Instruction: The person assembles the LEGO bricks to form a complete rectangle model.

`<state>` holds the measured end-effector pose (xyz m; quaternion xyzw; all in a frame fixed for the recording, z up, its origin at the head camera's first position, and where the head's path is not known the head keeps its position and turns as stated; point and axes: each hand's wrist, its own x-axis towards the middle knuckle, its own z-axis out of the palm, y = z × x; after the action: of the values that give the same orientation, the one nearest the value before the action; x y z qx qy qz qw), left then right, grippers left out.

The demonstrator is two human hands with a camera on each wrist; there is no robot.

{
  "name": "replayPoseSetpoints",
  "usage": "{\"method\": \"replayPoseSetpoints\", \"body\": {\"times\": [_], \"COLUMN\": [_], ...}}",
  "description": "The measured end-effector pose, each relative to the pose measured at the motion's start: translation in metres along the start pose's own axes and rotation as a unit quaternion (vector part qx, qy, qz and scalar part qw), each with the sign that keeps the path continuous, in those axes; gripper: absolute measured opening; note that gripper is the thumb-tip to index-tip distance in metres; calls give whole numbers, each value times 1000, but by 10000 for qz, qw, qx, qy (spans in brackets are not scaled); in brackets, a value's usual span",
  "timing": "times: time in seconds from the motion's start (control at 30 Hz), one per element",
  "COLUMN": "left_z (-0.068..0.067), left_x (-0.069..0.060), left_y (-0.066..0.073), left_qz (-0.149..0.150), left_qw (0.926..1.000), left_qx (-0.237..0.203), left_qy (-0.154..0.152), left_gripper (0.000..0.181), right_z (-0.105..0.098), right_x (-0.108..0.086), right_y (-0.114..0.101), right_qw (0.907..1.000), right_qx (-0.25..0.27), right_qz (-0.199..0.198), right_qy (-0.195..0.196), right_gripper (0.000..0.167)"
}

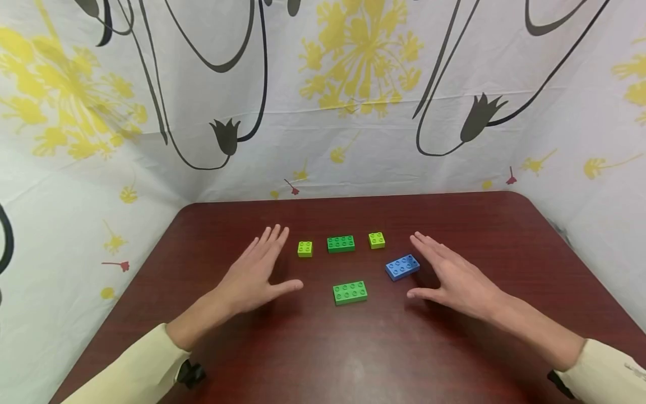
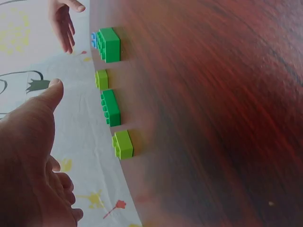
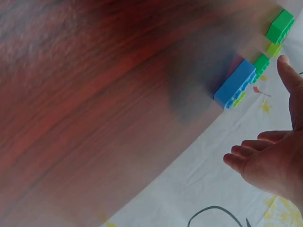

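Several toy building bricks lie apart on the dark red-brown table, studs up. My left hand, fingers straight and thumb spread, hovers left of a small lime brick. A dark green brick and a second lime brick sit farther right along the back. Nearer to me lies a lighter green brick, between the two hands. My right hand is beside a blue brick, fingers extended and thumb out. Neither hand holds anything; in both wrist views the palms and thumbs show away from the bricks.
The wooden table has rounded far corners. A white cloth printed with yellow and grey flowers hangs behind it and along both sides. Light sleeves cover the forearms, with a dark strap piece under the left cuff.
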<state>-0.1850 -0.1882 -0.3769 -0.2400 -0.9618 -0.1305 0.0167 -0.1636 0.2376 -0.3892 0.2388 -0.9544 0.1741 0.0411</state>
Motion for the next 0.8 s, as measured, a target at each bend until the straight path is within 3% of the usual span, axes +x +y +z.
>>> {"method": "replayPoseSetpoints", "body": {"times": [0.37, 0.8], "left_z": [10, 20], "left_x": [-2, -4], "left_y": [10, 24], "left_qz": [107, 372], "left_qw": [9994, 9958], "left_qx": [-251, -706], "left_qy": [-213, -446], "left_gripper": [113, 113], "right_z": [10, 15], "right_x": [0, 2], "right_y": [-5, -1], "right_qw": [9999, 9974], "right_qx": [126, 714], "right_qz": [68, 7], "right_qy": [-80, -8], "right_gripper": [110, 99]}}
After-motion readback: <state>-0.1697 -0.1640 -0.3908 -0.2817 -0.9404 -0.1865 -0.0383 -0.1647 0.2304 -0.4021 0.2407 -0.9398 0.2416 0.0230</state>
